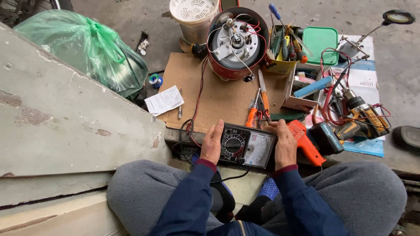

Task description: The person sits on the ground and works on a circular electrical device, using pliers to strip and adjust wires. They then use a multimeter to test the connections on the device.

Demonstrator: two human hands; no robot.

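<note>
Meter (247,145) sits over the knees, held at both short ends: left hand (212,144) fingers flat and together against the left edge, right hand (285,146) fingers curled round the right edge. Judging by looks: light rigid plastic box, smooth and a bit slippery, with a fragile dial window. Grip the sides, not the face. Leads (192,126) trail toward the cardboard (218,96); mind snags.

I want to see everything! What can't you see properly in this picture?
Head view:
- Needle reading on the black analog multimeter: too small.
- Its side edges: covered by left hand and right hand.
- Black shoe-like object: cut off by the right edge.
- Green plastic bag: contents blurred.
</note>
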